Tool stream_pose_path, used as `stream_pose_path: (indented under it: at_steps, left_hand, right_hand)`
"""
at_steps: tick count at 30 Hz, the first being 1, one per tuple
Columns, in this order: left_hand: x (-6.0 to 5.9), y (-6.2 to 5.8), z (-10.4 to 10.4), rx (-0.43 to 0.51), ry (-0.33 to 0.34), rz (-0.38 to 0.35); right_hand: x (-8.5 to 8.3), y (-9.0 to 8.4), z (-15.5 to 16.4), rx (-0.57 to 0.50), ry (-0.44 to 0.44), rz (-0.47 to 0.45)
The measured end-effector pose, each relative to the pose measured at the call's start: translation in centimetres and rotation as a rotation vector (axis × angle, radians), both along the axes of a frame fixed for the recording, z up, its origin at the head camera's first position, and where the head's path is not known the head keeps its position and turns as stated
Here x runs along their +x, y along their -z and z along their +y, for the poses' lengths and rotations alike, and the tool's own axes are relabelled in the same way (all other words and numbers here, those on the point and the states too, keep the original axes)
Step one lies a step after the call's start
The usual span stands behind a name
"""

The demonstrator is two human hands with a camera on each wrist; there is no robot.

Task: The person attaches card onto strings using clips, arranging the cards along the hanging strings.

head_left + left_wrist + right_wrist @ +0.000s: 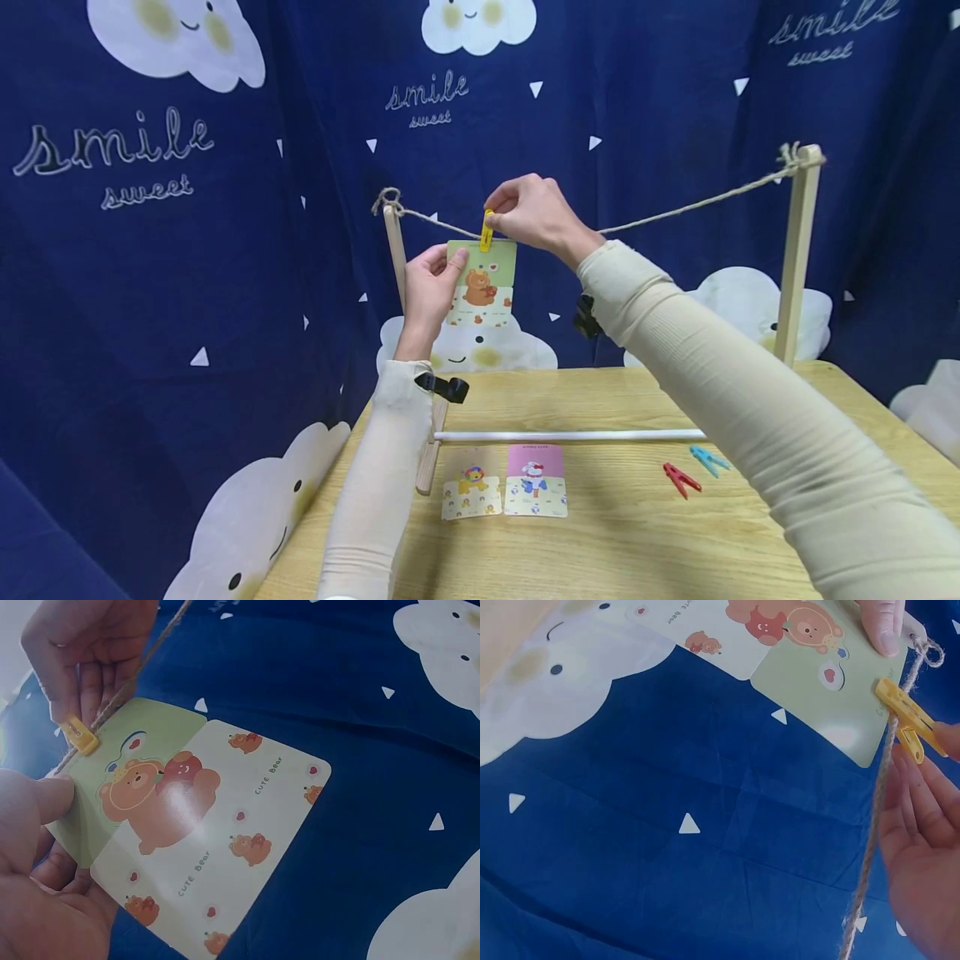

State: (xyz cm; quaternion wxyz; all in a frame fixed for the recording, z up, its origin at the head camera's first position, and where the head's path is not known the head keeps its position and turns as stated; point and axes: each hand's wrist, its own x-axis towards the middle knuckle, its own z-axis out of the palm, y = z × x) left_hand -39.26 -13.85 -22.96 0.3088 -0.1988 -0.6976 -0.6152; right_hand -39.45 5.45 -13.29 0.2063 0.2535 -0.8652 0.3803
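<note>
A card with a bear picture (482, 283) hangs at the twine line (675, 208), which runs between two wooden posts. A yellow clothespin (487, 231) sits on the card's top edge and the twine. My right hand (497, 208) pinches the top of this clothespin. My left hand (452, 265) holds the card's left edge with thumb in front. The left wrist view shows the card (202, 832), the clothespin (79, 735) and the twine (127, 690) close up. In the right wrist view the clothespin (907, 720) bites the card's (802, 667) corner beside the twine (874, 825).
Two more picture cards (471, 492) (536, 490) lie flat on the wooden table (637, 550). A red clothespin (681, 479) and a blue one (708, 458) lie to the right. A white rod (570, 435) joins the posts (795, 250) (395, 250). A blue cloud-print curtain hangs behind.
</note>
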Motion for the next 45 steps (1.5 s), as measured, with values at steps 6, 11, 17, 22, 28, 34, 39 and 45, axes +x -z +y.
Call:
stream_pose_path:
  at_steps: [6, 11, 17, 22, 28, 34, 39, 45]
  left_hand:
    - [0.1, 0.1, -0.1, 0.017, 0.020, 0.007]
    - [0.1, 0.1, -0.1, 0.034, 0.026, 0.009]
    - [0.0, 0.2, -0.1, 0.038, 0.009, 0.027]
    - [0.0, 0.3, -0.1, 0.043, 0.012, 0.043]
    - [0.1, 0.6, -0.2, 0.031, -0.007, 0.048]
    - [0.1, 1.0, -0.5, 0.013, -0.047, 0.049]
    - [0.9, 0.9, -0.6, -0.013, -0.078, 0.028]
    - [0.5, 1.6, -1.1, -0.015, -0.108, 0.061]
  right_hand:
    - [0.0, 0.2, 0.1, 0.008, -0.004, -0.003]
    - [0.0, 0.4, 0.3, 0.008, -0.007, 0.000]
    - [0.0, 0.5, 0.5, 0.007, -0.009, 0.011]
    - [0.1, 0.8, 0.9, 0.008, -0.013, 0.020]
    - [0.2, 1.0, 1.4, 0.012, -0.009, 0.039]
    - [0.5, 1.0, 2.2, 0.019, 0.000, 0.067]
    - [1.1, 0.9, 2.8, 0.019, 0.000, 0.095]
    - [2.0, 0.8, 3.5, 0.032, -0.008, 0.119]
